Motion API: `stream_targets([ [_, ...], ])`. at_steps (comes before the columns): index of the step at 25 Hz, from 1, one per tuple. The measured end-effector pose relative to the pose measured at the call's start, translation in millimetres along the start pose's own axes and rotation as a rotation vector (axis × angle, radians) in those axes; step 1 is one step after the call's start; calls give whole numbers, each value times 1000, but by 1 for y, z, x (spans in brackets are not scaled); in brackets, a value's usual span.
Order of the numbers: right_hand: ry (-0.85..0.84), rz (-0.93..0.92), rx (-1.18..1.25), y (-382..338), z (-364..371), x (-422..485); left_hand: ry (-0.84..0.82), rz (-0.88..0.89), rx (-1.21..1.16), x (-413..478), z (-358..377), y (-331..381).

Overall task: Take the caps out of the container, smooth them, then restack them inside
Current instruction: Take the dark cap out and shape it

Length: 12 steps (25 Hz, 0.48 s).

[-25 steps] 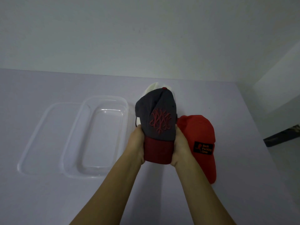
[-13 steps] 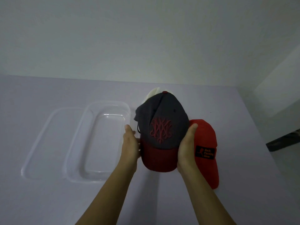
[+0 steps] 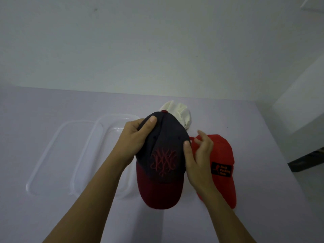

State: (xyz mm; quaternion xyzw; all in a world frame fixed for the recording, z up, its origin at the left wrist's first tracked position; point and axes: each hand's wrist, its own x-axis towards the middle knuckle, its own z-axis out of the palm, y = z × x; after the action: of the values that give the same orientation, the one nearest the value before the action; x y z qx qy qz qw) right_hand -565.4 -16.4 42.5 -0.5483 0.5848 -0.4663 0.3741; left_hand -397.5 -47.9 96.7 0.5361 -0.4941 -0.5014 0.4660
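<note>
Over a pale table (image 3: 52, 216) set against a bare wall (image 3: 157, 50), the head camera, the only view I have, looks down past two bare forearms.

The left hand (image 3: 135, 137) grips a dark cap (image 3: 163, 155). Its thumb lies on top of the crown and its fingers curl under the crown's left side. The cap is lifted clear of the table, with its maroon brim pointing toward the camera and a red embroidered emblem facing up.

The right hand (image 3: 198, 158) is at the cap's right side. Its thumb rests against the crown, and its other fingers are loose and spread, closed around nothing I can make out. They look slightly blurred.

A red cap (image 3: 222, 155) with a black patch lies flat on the table just right of the hands. A white cap (image 3: 178, 113) sits further back, partly hidden behind the dark one.

A clear plastic container (image 3: 112, 123) stands to the left. I can see no cap in it, though the left arm and the dark cap cover its near right corner. Its clear lid (image 3: 43, 155) lies flat alongside it on the left.

My reading is that unloading is done, since all three caps I can see are out. The dark cap appears to be the one being smoothed now. I cannot tell whether the red and white caps have been smoothed. Restacking inside the container has not started.
</note>
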Motion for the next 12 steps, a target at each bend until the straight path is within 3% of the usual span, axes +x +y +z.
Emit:
stream_targets([
  [3,-281,124,206,-8,-10,12,-83,-6,-7,-1,5,-7],
  [5,-366,267,366,-3,-16,22,-112,-63,12,2,10,-22],
  [9,-343,473,287,49,-9,23,-1,-105,403,12,19,-87],
  [12,-299,614,194,98,6,12,-23,-147,589,12,31,-137],
])
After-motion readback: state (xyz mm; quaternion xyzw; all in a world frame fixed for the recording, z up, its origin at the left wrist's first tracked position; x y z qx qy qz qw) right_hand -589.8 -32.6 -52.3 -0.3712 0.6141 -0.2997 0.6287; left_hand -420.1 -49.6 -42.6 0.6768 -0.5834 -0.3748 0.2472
